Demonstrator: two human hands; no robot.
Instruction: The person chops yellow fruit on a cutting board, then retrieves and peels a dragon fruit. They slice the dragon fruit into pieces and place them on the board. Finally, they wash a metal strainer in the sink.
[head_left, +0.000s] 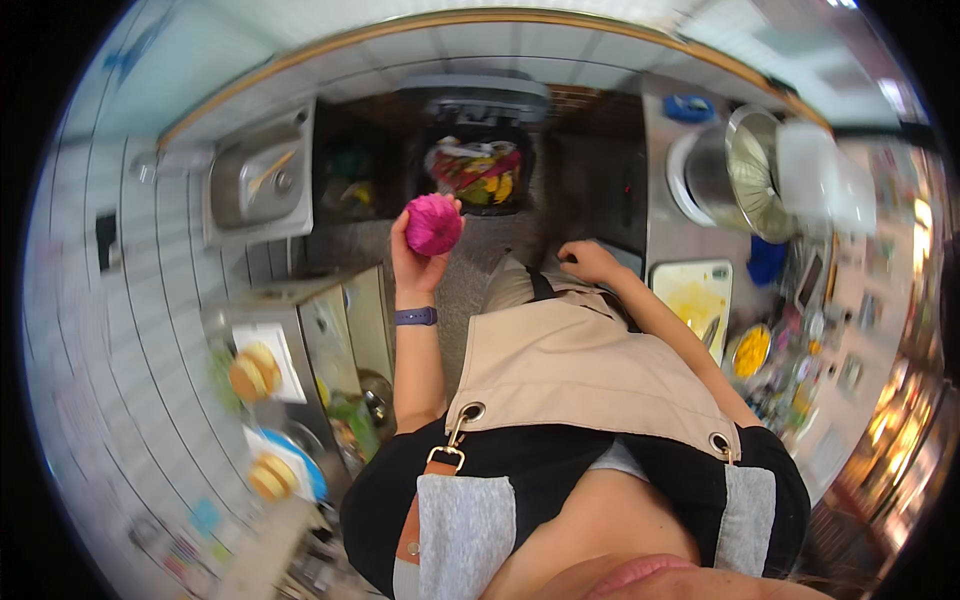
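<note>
My left hand (420, 262) is raised in front of me, with its fingers wrapped around a round, bright magenta peeled dragon fruit (433, 225). A dark watch band circles that wrist. Beyond the fruit stands a dark waste bin (525, 161), its lid (472, 94) tipped back. Red and yellow fruit peels (480, 169) fill it. My right hand (591, 262) hangs by my right side, fingers loosely curled, and nothing shows in it. To its right a white cutting board (690, 300) with yellow juice stains and a knife (711, 330) lies on the counter.
A steel sink (259, 180) is at the far left. Nearer, pale round stacked items (255, 373) stand on a steel cabinet (300, 307). Along the right are a large lined steel pot (720, 176), a blue cloth (766, 261) and a bowl of yellow fruit pieces (751, 351).
</note>
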